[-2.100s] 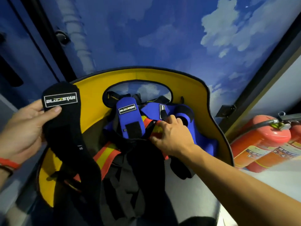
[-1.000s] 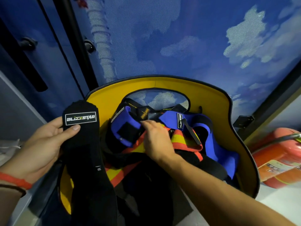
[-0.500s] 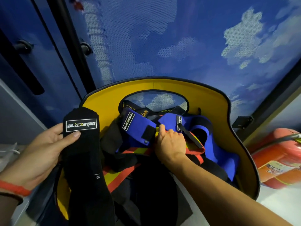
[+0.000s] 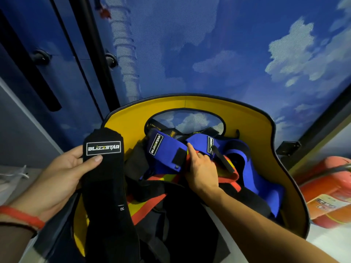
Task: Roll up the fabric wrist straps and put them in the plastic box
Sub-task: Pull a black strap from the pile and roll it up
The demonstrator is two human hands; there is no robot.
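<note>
Black strap [image 4: 106, 186], status? (K)

My left hand [image 4: 60, 179] has it, thumb pinching the label end against the fingers behind. The rest hangs loose over the front of the yellow-lined bin [image 4: 133, 118]. Not rolled yet. (me)

Right hand? (K)

My right hand [image 4: 201, 168] is down in the bin's pile, index finger poking between the two blue straps [image 4: 165, 150], above a red-and-yellow strap [image 4: 228, 168]. Can't tell if my other fingers grip anything. (me)

Handling? (K)

Looks like a light, soft, stretchy knit. Floppy, not fragile, not slippery. I expect it to slump and unwind if I let go. Best hold: pinch one end flat across its width, roll tight, keep the roll squeezed. The pile looks tangled, so I'd pull the blue ones by an end, not mid-length. Can't tell if this bin is the plastic box. (me)
</note>
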